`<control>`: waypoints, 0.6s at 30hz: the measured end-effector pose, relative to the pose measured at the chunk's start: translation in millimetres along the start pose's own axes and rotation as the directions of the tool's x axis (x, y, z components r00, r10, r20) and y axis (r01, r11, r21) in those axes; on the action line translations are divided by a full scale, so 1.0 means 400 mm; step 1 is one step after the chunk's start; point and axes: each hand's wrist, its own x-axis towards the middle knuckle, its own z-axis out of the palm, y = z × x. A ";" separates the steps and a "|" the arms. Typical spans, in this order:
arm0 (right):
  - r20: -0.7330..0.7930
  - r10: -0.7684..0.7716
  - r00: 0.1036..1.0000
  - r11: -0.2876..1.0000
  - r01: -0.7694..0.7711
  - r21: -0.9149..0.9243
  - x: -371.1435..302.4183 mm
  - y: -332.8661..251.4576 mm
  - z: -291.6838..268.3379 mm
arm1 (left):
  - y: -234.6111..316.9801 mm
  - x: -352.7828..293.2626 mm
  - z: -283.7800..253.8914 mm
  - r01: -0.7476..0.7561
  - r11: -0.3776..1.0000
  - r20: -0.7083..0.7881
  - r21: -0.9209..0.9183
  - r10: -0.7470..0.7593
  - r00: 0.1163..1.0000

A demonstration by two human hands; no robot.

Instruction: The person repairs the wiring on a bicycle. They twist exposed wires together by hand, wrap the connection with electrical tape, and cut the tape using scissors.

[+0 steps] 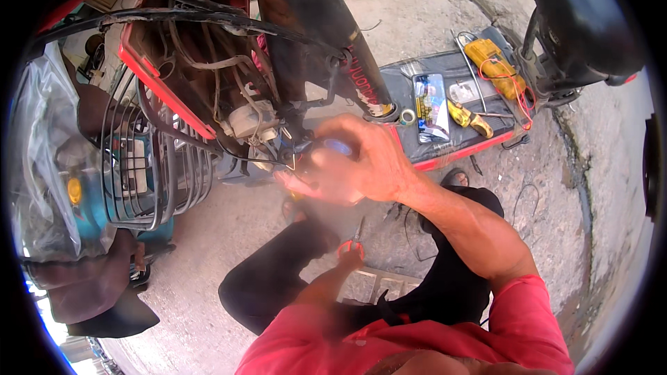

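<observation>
A: Arms first, nearest end?
B: Both come out of the red short-sleeved shirt [528, 312]. Left forearm drops between the black-trousered knees. Right forearm angles up and to the left, wrist bent, knuckles up.

A: Left hand?
B: The left hand [352, 257] is low, at the looped handles of a red-handled pointed tool [345, 245], tip facing away from the body. Too small to tell if it's gripping or just touching.

A: Right hand?
B: The right hand [375, 160] is partly closed, thumb and fingers curled round a blue rounded object [339, 146]. Fingertips blurred.

A: Where's that object?
B: Just right of the grey wiring bundle with pale connectors [253, 119] in the open red-edged front of a two-wheeler. Can't tell if it touches the wires.

A: Beyond?
B: Black footboard with red edge [465, 151]. On it, left to right: small pale-green tape roll [406, 117], glossy dark smartphone [432, 107], yellow-and-black hand tool [470, 119], yellow multimeter with red lead [495, 66]. Glossy black seat [587, 24] past those.
</observation>
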 end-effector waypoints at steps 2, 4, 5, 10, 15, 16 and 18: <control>0.011 -0.039 0.999 0.999 0.039 0.000 0.001 0.000 0.002 | -0.018 0.029 0.056 -0.041 0.994 -0.127 0.101 0.054 0.990; 0.022 -0.026 0.999 1.000 0.026 0.000 0.000 -0.007 0.009 | -0.016 0.046 0.079 -0.042 0.984 -0.213 0.175 0.079 0.974; 0.020 -0.016 1.000 1.000 0.016 -0.011 -0.002 -0.008 0.008 | 0.003 0.043 0.060 -0.030 0.981 -0.216 0.193 0.073 0.974; 0.036 -0.029 0.999 0.999 0.028 0.024 -0.001 0.019 0.024 | 0.065 -0.021 -0.043 0.015 0.962 -0.073 0.273 0.005 0.997; 0.089 0.009 0.996 1.000 -0.010 0.008 0.005 0.010 0.039 | 0.024 -0.018 -0.007 0.251 0.966 -0.223 -0.066 -0.259 0.940; 0.093 0.018 0.995 1.000 -0.020 0.013 0.003 0.013 0.038 | 0.024 -0.025 -0.015 0.224 0.972 -0.240 -0.070 -0.235 0.942; 0.086 0.043 0.995 0.997 -0.048 0.063 0.001 0.015 0.031 | 0.033 -0.053 -0.050 0.166 0.984 -0.273 -0.069 -0.179 0.945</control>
